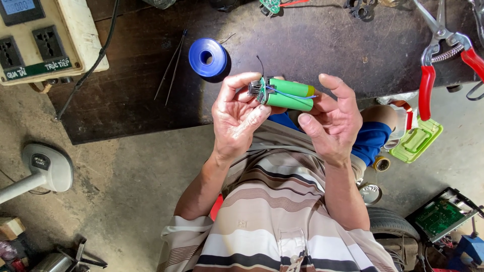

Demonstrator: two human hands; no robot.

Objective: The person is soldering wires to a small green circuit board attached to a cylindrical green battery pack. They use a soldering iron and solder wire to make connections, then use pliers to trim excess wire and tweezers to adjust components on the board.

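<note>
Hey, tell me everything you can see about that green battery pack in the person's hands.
The green battery pack is two cylindrical cells side by side in smooth green wrap, lying roughly level above the dark workbench. A small circuit board with a metal part sits at its left end; thin blue wire crosses the cells, and a black wire sticks up. The left hand pinches the board end, and the right hand supports the other end.
</note>
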